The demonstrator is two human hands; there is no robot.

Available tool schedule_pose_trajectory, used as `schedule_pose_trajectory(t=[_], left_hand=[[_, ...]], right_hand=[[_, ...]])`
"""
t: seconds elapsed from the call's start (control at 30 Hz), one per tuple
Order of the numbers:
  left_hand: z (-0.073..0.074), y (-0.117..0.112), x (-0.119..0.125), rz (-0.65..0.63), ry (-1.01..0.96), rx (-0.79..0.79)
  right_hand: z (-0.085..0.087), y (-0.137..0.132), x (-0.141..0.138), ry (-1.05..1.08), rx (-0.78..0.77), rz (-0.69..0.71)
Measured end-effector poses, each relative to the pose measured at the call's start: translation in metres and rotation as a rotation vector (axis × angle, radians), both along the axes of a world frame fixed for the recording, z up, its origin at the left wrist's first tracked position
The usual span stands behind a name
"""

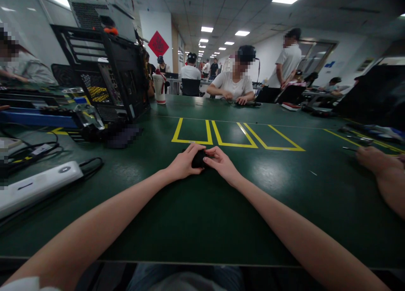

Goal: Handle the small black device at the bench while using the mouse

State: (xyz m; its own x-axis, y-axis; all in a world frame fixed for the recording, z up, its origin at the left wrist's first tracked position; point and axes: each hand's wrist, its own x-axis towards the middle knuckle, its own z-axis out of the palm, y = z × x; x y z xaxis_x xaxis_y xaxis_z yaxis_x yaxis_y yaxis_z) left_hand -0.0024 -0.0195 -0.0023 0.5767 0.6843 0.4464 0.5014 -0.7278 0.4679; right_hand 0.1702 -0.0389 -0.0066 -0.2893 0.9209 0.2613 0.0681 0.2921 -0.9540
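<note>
A small dark, rounded object (198, 160) sits at the middle of the green table, just in front of the yellow tape marks; its kind cannot be made out. My left hand (186, 161) curls around its left side, thumb at the near edge and fingers over the far edge. From the right, my right hand (221, 162) touches it with thumb and fingers drawn together. Both hands partly cover the object, which appears to rest on or just above the table.
Yellow tape outlines (215, 132) lie beyond my hands. At left stand an open black computer case (123, 80), a white power strip (41, 187) with cables, and a paper cup (160, 88). A co-worker's hand (373, 160) is at right; another person (242, 73) sits opposite.
</note>
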Motion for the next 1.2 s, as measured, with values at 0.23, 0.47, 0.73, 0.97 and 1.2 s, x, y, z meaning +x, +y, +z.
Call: schedule_pose_trajectory(t=[0.23, 0.47, 0.73, 0.97, 1.2], left_hand=[[0.0005, 0.0002, -0.0002, 0.004, 0.013, 0.009], [-0.0018, 0.0014, 0.0003, 0.005, -0.002, 0.012], [-0.0003, 0.0003, 0.0005, 0.006, 0.000, 0.011], [-0.0001, -0.0006, 0.0007, 0.009, -0.006, 0.003], [0.0004, -0.0020, 0.0000, 0.004, 0.008, 0.026]], right_hand=[[-0.0032, 0.0055, 0.0036, -0.057, -0.052, 0.007], [-0.0027, 0.0020, 0.0027, 0.040, -0.044, 0.068], [-0.0041, 0.0061, 0.0027, -0.008, -0.040, 0.001], [-0.0028, 0.0034, 0.0044, -0.031, -0.014, 0.072], [-0.0031, 0.0032, 0.0020, -0.028, -0.012, -0.007]])
